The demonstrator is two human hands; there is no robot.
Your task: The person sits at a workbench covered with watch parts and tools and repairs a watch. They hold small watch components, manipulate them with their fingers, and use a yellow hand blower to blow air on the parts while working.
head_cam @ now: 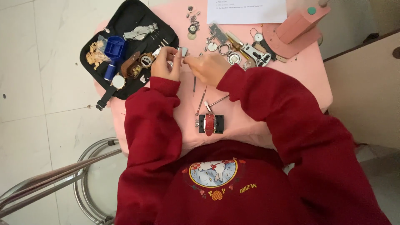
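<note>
My left hand (165, 63) and my right hand (207, 67) meet over the pink table (308, 79), both in red sleeves. Together they pinch a small silver watch part (183, 51) between the fingertips. Just left of my left hand lies an open black tool case (129, 12) with a blue tool (114, 49), a silver watch (141, 31), a brown-strapped watch (134, 63) and a black-strapped watch (113, 86). Below my hands sits a black holder block with a red strap (210, 123), beside thin metal tools (202, 99).
Loose watch parts and small dials (223, 46) are scattered above my right hand. A white sheet of paper (246, 10) lies at the table's far edge, and a pink press tool (296, 29) stands at the far right. A metal stool frame (89, 166) is on the floor at lower left.
</note>
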